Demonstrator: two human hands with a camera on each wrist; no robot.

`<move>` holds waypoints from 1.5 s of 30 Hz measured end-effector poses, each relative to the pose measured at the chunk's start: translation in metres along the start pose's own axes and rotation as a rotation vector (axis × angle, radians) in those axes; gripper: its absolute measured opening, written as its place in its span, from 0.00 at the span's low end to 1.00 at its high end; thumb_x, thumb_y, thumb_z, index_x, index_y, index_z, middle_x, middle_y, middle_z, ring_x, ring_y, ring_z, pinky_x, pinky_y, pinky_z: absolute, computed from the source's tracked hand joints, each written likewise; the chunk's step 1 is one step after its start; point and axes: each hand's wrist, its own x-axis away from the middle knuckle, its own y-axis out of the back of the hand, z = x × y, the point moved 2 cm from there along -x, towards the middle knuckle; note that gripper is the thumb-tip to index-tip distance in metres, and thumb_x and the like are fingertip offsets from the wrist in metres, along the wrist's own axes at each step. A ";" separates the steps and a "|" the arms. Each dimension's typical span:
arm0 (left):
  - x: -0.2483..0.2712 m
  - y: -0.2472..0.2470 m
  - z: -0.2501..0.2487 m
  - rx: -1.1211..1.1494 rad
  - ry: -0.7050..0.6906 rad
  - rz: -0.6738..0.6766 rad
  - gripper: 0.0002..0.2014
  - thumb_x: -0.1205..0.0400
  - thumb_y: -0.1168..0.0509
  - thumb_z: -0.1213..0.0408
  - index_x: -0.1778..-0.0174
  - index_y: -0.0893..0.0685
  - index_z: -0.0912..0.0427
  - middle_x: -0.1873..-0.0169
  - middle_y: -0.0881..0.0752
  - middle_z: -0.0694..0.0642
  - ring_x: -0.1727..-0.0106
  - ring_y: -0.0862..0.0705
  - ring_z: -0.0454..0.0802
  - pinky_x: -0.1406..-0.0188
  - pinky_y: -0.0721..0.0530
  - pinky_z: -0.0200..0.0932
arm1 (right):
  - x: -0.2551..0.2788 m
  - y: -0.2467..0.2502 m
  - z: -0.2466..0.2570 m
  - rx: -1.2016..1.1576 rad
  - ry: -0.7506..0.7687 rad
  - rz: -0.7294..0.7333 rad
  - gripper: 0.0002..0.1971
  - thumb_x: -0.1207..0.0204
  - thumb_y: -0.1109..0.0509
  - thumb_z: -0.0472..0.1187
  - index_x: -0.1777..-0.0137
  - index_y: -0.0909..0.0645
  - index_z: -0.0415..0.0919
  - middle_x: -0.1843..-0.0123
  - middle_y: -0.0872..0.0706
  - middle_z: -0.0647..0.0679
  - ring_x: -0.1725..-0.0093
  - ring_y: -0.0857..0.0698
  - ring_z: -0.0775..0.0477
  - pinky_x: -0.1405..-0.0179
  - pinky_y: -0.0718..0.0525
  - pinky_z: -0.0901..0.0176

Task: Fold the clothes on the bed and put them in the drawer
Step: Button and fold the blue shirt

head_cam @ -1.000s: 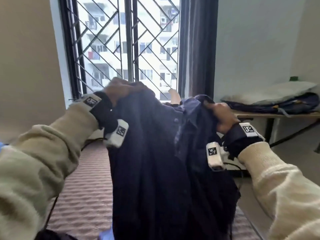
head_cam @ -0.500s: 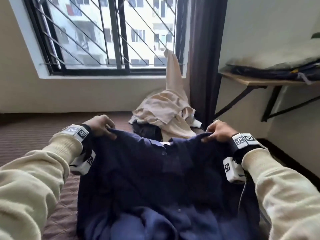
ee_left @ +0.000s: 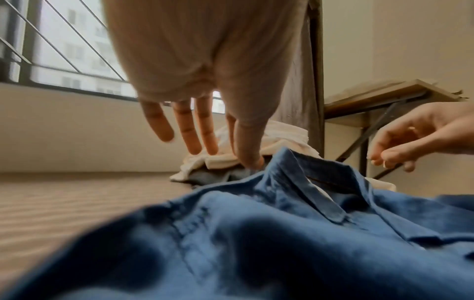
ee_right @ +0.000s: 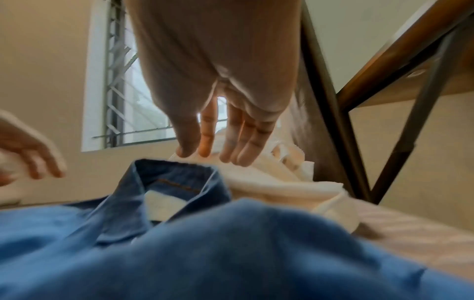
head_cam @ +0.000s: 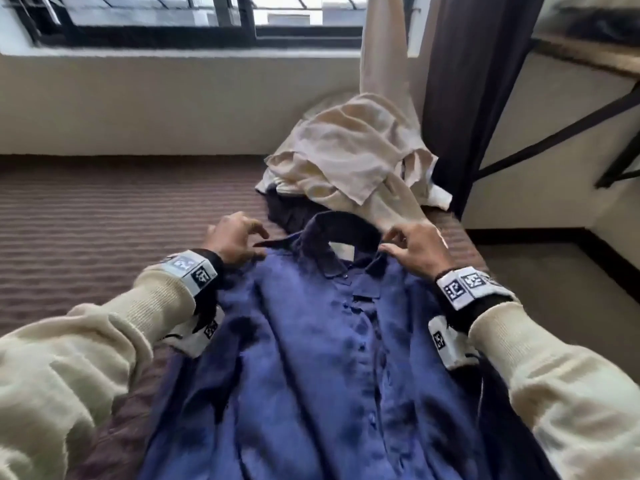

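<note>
The blue button-up shirt (head_cam: 322, 358) lay front-up on the bed (head_cam: 86, 230), its hem cut off below. Left hand (head_cam: 232, 241) and right hand (head_cam: 417, 251) hovered at its shoulders, fingers released, holding nothing.

No readable txt; wrist bands (head_cam: 188, 271) carry black/white marker codes, shirt neck label (head_cam: 341, 251) blank.
</note>
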 end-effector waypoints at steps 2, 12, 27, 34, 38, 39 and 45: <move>-0.005 -0.020 -0.022 0.110 -0.152 0.055 0.18 0.29 0.22 0.60 0.44 0.11 0.59 0.49 0.16 0.64 0.44 0.18 0.61 0.50 0.28 0.38 | -0.005 -0.023 0.004 -0.029 -0.045 0.032 0.18 0.28 0.22 0.51 0.52 0.14 0.34 0.54 0.11 0.35 0.50 0.14 0.35 0.51 0.24 0.51; -0.019 -0.085 -0.059 0.100 -0.200 0.240 0.39 0.25 0.25 0.58 0.19 0.36 0.39 0.39 0.26 0.66 0.34 0.26 0.63 0.33 0.29 0.44 | -0.035 -0.050 0.005 -0.467 -0.377 0.044 0.16 0.26 0.34 0.28 0.46 0.34 0.43 0.63 0.19 0.35 0.87 0.22 0.48 0.91 0.25 0.59; 0.039 -0.065 -0.008 0.458 -0.031 0.047 0.34 0.24 0.25 0.65 0.21 0.28 0.56 0.32 0.20 0.60 0.31 0.21 0.54 0.33 0.25 0.42 | 0.030 -0.057 -0.001 -0.600 -0.326 0.112 0.11 0.21 0.35 0.29 0.42 0.23 0.42 0.68 0.20 0.45 0.68 0.19 0.43 0.64 0.17 0.46; 0.149 -0.077 0.074 0.564 0.506 -0.183 0.37 0.34 0.24 0.45 0.33 0.19 0.63 0.43 0.13 0.67 0.40 0.15 0.62 0.37 0.18 0.58 | 0.134 -0.023 -0.005 -0.362 -0.203 0.132 0.10 0.24 0.29 0.33 0.60 0.15 0.49 0.59 0.10 0.43 0.57 0.14 0.45 0.53 0.20 0.53; 0.192 -0.080 0.088 0.391 0.626 -0.078 0.29 0.30 0.24 0.45 0.44 0.16 0.65 0.47 0.14 0.69 0.41 0.17 0.66 0.43 0.19 0.54 | 0.181 -0.024 0.024 -0.042 -0.097 0.089 0.05 0.27 0.28 0.40 0.57 0.11 0.48 0.52 0.13 0.40 0.43 0.19 0.35 0.42 0.32 0.53; 0.198 -0.075 0.086 0.396 0.649 -0.049 0.25 0.29 0.23 0.46 0.50 0.16 0.65 0.51 0.13 0.69 0.43 0.16 0.67 0.50 0.19 0.51 | 0.189 -0.021 0.033 -0.046 -0.111 0.079 0.05 0.28 0.29 0.43 0.56 0.11 0.49 0.51 0.14 0.39 0.42 0.20 0.34 0.41 0.32 0.52; 0.231 -0.055 0.063 0.575 0.632 0.301 0.12 0.23 0.25 0.62 0.62 0.17 0.67 0.79 0.18 0.54 0.77 0.22 0.51 0.77 0.25 0.38 | 0.251 -0.023 0.077 -0.091 -0.193 0.379 0.13 0.24 0.27 0.45 0.49 0.14 0.34 0.51 0.11 0.33 0.48 0.13 0.36 0.48 0.18 0.49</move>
